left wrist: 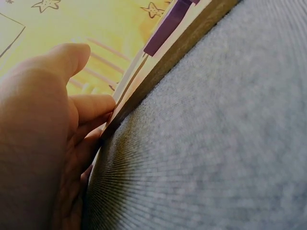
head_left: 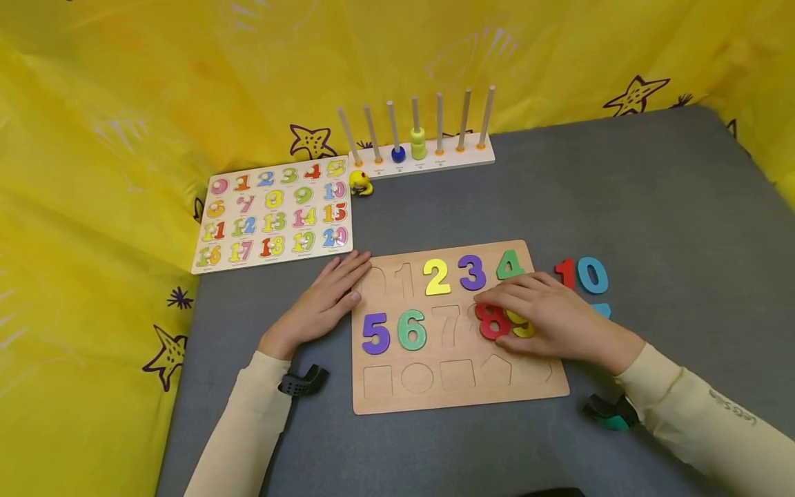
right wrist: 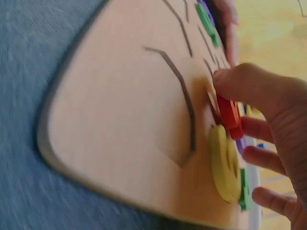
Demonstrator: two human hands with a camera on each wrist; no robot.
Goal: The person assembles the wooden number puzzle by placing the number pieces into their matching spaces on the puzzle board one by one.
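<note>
**Red wooden number 8 [head_left: 493, 322] pinched right over its spot on the board**

Starting near: two cream sleeves come in, left [head_left: 239, 421] and right [head_left: 714, 414], over a dark grey worktop [head_left: 652, 241]. Between them sits a pale wooden puzzle board [head_left: 459, 398], its near row just cut shape outlines.

Middle row: purple 5 [head_left: 375, 331], mint-green 6 [head_left: 405, 331], a bare 7 outline [head_left: 445, 326], then the red 8, with a yellow 9 [head_left: 522, 330] partly hidden beyond it.

Right hand [head_left: 553, 314] reaches in from the right, palm down, thumb on the near side and fingers on the far side, pinching the 8. The right wrist view shows it tilted, so I'd say it's mid-fit. My guess: next move needs a small twist to line it up, then a flat press.

Left hand [head_left: 319, 300] lies on the board's far left corner, fingers pretty straight, gripping nothing; probably steadying it.

Far row has yellow 2 [head_left: 438, 278], purple 3 [head_left: 475, 273] and green 4 [head_left: 511, 268]. Off to the right: a red 1 [head_left: 566, 273], a blue ring-shaped 0 [head_left: 582, 273] and a half-hidden blue piece [head_left: 601, 310].

Farthest back: a white number puzzle [head_left: 258, 207], a little yellow toy [head_left: 360, 183] and a white peg stand [head_left: 459, 157].
</note>
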